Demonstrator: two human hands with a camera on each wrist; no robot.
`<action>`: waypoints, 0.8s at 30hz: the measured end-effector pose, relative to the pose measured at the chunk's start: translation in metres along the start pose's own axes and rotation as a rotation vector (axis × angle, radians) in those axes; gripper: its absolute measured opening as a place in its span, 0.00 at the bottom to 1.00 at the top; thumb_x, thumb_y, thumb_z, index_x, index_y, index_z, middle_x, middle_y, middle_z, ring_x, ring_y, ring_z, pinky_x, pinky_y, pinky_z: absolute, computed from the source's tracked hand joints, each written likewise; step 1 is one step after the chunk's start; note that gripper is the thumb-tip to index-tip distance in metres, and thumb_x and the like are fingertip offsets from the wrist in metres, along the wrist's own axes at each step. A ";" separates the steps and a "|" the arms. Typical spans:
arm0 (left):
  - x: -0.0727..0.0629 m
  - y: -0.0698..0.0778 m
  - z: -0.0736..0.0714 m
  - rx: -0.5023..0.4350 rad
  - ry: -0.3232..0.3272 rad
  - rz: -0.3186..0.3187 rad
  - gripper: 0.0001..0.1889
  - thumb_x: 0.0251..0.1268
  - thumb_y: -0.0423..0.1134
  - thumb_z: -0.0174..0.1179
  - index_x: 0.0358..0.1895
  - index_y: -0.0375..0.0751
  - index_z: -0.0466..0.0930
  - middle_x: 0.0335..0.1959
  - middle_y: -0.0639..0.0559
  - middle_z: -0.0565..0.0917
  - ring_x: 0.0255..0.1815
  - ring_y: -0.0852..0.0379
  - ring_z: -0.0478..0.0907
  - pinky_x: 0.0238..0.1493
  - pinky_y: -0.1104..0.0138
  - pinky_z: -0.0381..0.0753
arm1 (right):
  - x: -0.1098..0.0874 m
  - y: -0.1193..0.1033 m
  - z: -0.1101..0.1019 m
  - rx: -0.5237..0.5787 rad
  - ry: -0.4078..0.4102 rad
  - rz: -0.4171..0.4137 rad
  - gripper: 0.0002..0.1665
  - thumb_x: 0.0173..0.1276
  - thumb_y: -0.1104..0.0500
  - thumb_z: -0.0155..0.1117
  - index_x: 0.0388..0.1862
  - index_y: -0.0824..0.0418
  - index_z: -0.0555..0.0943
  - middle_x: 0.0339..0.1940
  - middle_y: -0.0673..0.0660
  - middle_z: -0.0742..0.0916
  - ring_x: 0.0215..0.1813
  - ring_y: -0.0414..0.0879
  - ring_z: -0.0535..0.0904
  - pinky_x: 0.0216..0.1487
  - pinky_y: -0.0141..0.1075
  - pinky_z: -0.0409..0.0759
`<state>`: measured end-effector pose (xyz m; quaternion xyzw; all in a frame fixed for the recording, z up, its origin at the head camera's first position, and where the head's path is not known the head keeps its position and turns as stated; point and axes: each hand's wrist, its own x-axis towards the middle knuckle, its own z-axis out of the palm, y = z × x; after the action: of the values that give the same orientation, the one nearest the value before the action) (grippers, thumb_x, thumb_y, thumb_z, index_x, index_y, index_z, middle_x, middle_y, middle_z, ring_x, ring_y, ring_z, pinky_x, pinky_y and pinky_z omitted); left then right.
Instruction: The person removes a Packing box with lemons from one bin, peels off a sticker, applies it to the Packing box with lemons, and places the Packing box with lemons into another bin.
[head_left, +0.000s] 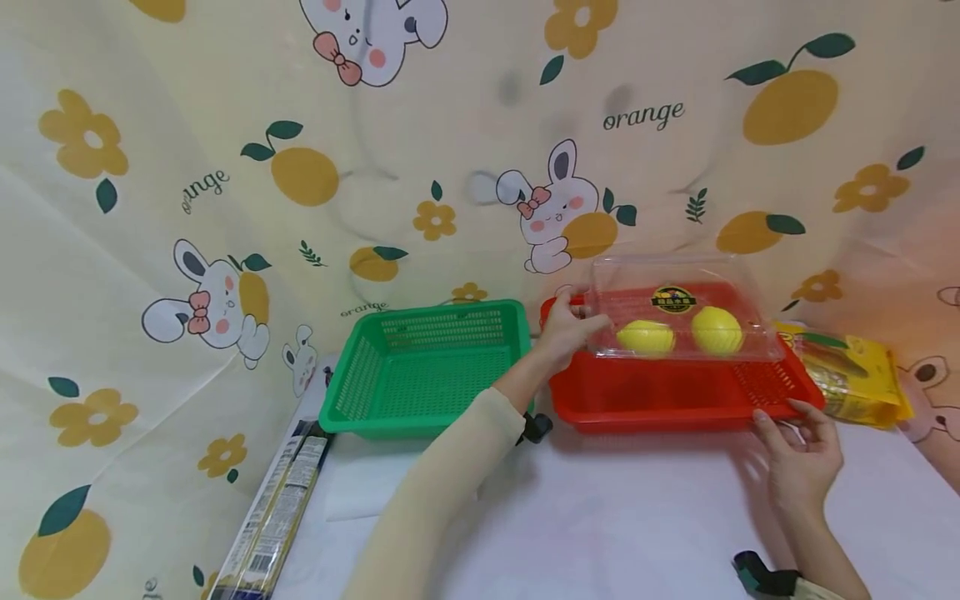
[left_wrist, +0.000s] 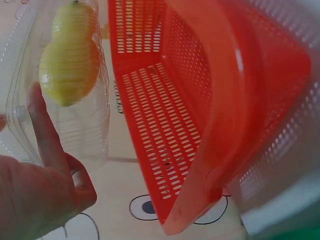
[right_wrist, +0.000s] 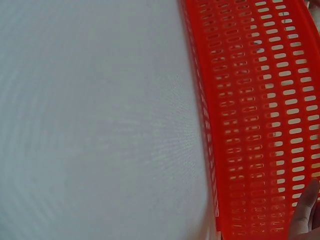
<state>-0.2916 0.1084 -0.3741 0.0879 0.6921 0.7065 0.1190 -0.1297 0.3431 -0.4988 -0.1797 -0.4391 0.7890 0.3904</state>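
My left hand [head_left: 562, 335] holds a clear plastic fruit box [head_left: 611, 287] by its left end, over the red basket [head_left: 637, 396]. A black and gold label [head_left: 673, 299] sits on the box. Two yellow lemons [head_left: 717, 331] show through its wall. In the left wrist view, the left fingers lie along the box's edge beside the lemons [left_wrist: 70, 65]. My right hand [head_left: 806, 458] grips the red basket's rim at the front right corner. Only fingers of the right hand [right_wrist: 306, 212] show in the right wrist view, against the slotted basket wall.
To the left stands a green basket [head_left: 427, 379] on the white table. A yellow package [head_left: 855, 379] lies right of the red basket. Long flat packets [head_left: 281, 500] lie along the table's left edge. A printed cloth [head_left: 420, 158] hangs behind everything.
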 end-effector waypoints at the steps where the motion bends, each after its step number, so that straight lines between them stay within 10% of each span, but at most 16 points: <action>1: 0.003 -0.001 0.001 0.006 -0.002 -0.012 0.33 0.55 0.28 0.69 0.64 0.52 0.69 0.32 0.53 0.75 0.32 0.58 0.73 0.26 0.71 0.82 | 0.000 0.000 0.000 -0.002 0.000 0.000 0.25 0.60 0.77 0.68 0.56 0.68 0.77 0.44 0.59 0.78 0.34 0.41 0.86 0.32 0.28 0.84; 24: 0.054 -0.031 0.022 -0.018 -0.137 -0.098 0.33 0.63 0.32 0.66 0.67 0.53 0.60 0.43 0.51 0.75 0.35 0.55 0.79 0.35 0.64 0.88 | 0.000 0.000 -0.003 -0.018 -0.038 -0.040 0.25 0.59 0.81 0.65 0.56 0.70 0.76 0.42 0.59 0.78 0.34 0.41 0.85 0.34 0.28 0.84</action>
<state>-0.3355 0.1450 -0.4067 0.1011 0.6793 0.6983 0.2015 -0.1281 0.3443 -0.5007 -0.1594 -0.4572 0.7803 0.3958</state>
